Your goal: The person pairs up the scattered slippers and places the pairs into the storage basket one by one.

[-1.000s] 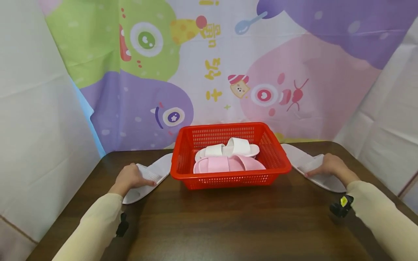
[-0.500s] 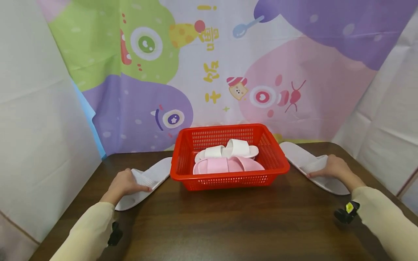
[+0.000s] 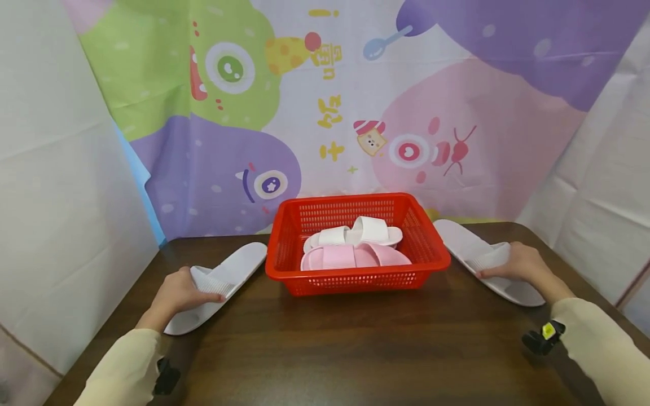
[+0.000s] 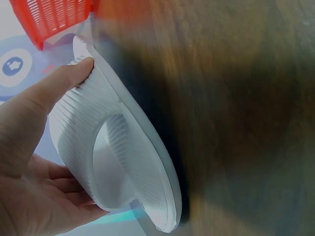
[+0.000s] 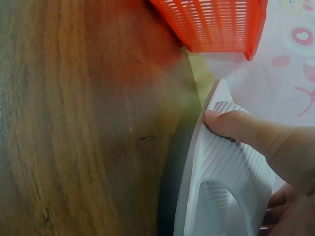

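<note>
On the left of the table, my left hand (image 3: 175,296) grips a white slipper (image 3: 236,270) across its ribbed strap, thumb along one edge and fingers around the other side. That strap (image 4: 78,118) fills much of the left wrist view, with the toe opening facing the camera. To the right, my right hand (image 3: 523,264) holds a second white slipper (image 3: 462,242) the same way, its thumb (image 5: 221,123) on the sole's edge in the right wrist view. Between them stands a red basket (image 3: 355,274) containing white slippers (image 3: 373,230) and pink slippers (image 3: 339,256).
The dark wooden table (image 3: 345,344) runs out in front of the basket. Behind it hangs a cartoon-printed cloth (image 3: 330,169), and pale cloth walls (image 3: 56,169) rise at both sides. Each wrist wears a small black device (image 3: 166,376).
My left hand has moved left and toward the front with its slipper, away from the basket. The right hand has shifted slightly right and forward with its slipper. The basket stays put.
</note>
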Demonstrator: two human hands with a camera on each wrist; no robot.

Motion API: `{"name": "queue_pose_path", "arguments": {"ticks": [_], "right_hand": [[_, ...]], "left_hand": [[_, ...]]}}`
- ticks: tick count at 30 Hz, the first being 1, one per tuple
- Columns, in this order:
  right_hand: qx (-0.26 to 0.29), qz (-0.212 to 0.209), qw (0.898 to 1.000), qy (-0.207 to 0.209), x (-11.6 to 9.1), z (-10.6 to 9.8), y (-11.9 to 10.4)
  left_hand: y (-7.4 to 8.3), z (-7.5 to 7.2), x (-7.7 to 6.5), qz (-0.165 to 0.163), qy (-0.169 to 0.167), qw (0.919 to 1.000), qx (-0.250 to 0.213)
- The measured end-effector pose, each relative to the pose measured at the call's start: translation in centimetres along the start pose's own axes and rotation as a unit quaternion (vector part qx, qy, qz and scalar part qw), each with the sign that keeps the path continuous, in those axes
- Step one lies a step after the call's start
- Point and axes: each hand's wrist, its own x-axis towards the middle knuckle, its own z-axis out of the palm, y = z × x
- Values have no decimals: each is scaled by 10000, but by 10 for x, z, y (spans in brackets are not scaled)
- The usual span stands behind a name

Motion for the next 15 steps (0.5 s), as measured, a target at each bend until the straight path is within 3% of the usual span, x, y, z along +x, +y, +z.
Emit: {"name": "queue_pose_path", "arguments": {"ticks": [15], "right_hand": [[123, 122, 9998, 125, -4, -7, -4]], "left_hand": [[-4, -13, -9, 27, 126, 9999, -112]]}}
